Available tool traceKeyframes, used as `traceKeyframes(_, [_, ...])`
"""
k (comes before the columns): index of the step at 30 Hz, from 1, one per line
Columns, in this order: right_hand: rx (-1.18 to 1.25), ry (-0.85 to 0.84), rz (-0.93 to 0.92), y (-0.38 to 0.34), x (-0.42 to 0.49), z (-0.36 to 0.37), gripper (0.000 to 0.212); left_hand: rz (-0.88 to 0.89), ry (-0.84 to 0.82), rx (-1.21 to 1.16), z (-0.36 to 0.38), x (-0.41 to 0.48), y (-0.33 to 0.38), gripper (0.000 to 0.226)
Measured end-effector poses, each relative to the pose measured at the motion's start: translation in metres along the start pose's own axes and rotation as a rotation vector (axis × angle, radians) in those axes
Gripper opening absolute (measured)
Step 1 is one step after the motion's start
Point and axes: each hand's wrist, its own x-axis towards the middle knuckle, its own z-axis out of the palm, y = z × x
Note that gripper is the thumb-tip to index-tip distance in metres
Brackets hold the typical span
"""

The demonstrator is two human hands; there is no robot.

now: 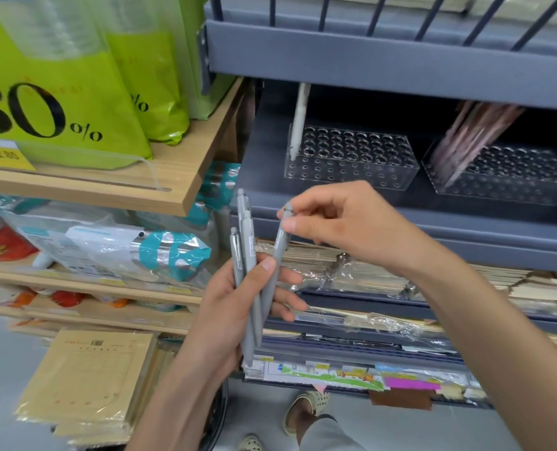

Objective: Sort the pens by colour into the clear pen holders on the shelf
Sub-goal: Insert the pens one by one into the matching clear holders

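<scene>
Grey pens between left hand, right hand

The grey shelf carries two clear pen holders side by side, the left holder with one white pen upright in its left corner, the right holder with leaning pink pens.

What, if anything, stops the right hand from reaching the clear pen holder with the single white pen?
Probably nothing, so yes. The right hand, pinching a grey plastic pen, sits below the clear plastic pen holder; the space between them looks open.
</scene>
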Motion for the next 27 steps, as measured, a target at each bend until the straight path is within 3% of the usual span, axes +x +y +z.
traceKeyframes(3, [0.108, 0.028, 0.032, 0.0, -0.002, -0.004, 0.009, -0.003, -0.037, 0.021, 0.005, 0.004, -0.002, 0.04])
traceKeyframes(8, [0.329, 0.257, 0.012, 0.0, -0.001, -0.01, 0.01, -0.016, -0.052, 0.058, 0.008, 0.009, -0.002, 0.025])
traceKeyframes(10, [0.389, 0.219, 0.009, 0.002, -0.003, -0.007, 0.012, -0.019, -0.045, 0.059, 0.009, 0.011, -0.003, 0.024])
traceKeyframes(13, [0.306, 0.088, 0.011, 0.008, -0.009, -0.003, 0.019, -0.022, -0.029, 0.051, 0.01, 0.012, -0.005, 0.026])
traceKeyframes(17, [0.156, 0.122, 0.039, 0.01, -0.007, -0.005, 0.014, -0.049, -0.009, 0.049, 0.011, 0.013, -0.007, 0.033])
traceKeyframes(21, [0.195, 0.332, 0.005, 0.004, 0.006, -0.01, 0.003, -0.044, -0.026, 0.021, 0.007, 0.012, -0.006, 0.04])
traceKeyframes(24, [0.191, 0.619, -0.068, -0.003, 0.021, -0.02, 0.014, -0.058, -0.016, 0.01, 0.005, 0.012, -0.006, 0.055])
traceKeyframes(27, [0.15, 0.752, -0.132, -0.006, 0.035, -0.025, 0.006, -0.061, -0.006, -0.029, 0.005, 0.012, -0.007, 0.052])
